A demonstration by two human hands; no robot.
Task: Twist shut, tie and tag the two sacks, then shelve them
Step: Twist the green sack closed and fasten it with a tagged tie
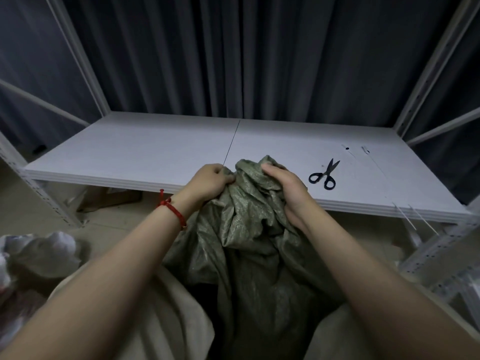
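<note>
A green woven sack (pixel 249 250) stands on the floor between my arms, in front of the white shelf board (pixel 145 152). Its mouth is bunched up at the board's front edge. My left hand (pixel 211 181) grips the gathered cloth on the left side of the mouth. Fingers of my right hand (pixel 284 184) curl round the bunched top from the right. A second, pale whitish sack (pixel 39 252) lies crumpled on the floor at the lower left. White cable ties (pixel 415 216) lie over the board's front right edge, and small tags (pixel 355 150) rest further back.
Black-handled scissors (pixel 324 174) lie on the board just right of my right hand. White perforated metal uprights (pixel 439 248) frame the shelf on both sides. A dark curtain (pixel 233 53) hangs behind it. A brown object (pixel 111 200) sits on the floor under the board.
</note>
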